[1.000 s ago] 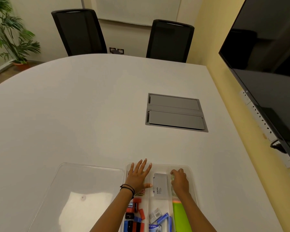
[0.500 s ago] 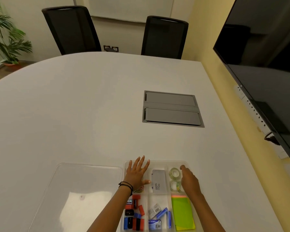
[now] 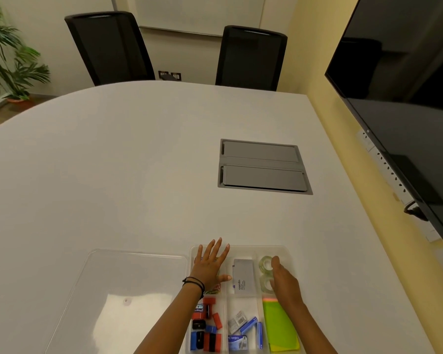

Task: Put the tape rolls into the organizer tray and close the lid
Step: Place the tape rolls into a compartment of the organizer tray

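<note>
A clear plastic organizer tray [image 3: 251, 248] sits at the near edge of the white table. Two clear tape rolls [image 3: 266, 263] lie one behind the other in its far right compartment. My right hand [image 3: 285, 281] hovers just right of the rolls with fingers relaxed, holding nothing. My left hand [image 3: 210, 264] rests flat with fingers spread over the tray's far left compartment. The clear lid [image 3: 118, 297] lies flat on the table to the left of the tray.
The tray also holds a grey box [image 3: 244, 278], red, blue and black clips [image 3: 207, 325], staple boxes [image 3: 241, 328] and green sticky notes [image 3: 279, 325]. A grey cable hatch [image 3: 262, 166] is set in the table. Two black chairs [image 3: 251, 57] stand beyond; a dark screen [image 3: 407, 98] hangs right.
My right hand has let go of the tape rolls and drawn back to the right, uncovering both rolls in the compartment. My left hand has stayed on the tray.
</note>
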`<move>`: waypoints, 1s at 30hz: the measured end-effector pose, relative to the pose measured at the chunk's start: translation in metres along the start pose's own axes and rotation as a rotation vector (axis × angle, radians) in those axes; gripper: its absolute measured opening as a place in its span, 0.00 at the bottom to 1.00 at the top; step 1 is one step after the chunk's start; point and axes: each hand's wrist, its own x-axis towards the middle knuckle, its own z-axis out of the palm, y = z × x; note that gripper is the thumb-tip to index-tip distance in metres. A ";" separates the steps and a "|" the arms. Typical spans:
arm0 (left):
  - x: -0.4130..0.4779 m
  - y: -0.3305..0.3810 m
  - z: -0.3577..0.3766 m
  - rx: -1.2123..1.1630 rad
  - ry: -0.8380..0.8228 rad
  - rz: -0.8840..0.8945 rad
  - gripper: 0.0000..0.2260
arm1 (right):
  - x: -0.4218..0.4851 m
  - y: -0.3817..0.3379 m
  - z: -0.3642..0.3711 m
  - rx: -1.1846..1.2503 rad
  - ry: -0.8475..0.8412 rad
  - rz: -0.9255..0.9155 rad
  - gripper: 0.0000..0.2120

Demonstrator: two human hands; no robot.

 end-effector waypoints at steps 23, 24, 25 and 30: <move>-0.008 0.009 -0.010 0.198 -0.133 0.045 0.39 | 0.013 0.007 0.030 0.019 0.199 0.071 0.25; -0.009 0.009 -0.012 0.195 -0.138 0.045 0.40 | 0.013 0.008 0.030 0.023 0.199 0.062 0.26; -0.010 0.009 -0.013 0.181 -0.134 0.051 0.40 | 0.013 0.009 0.031 0.015 0.200 0.054 0.26; -0.010 0.011 -0.023 0.111 -0.183 0.043 0.40 | 0.013 0.008 0.028 -0.021 0.174 0.057 0.25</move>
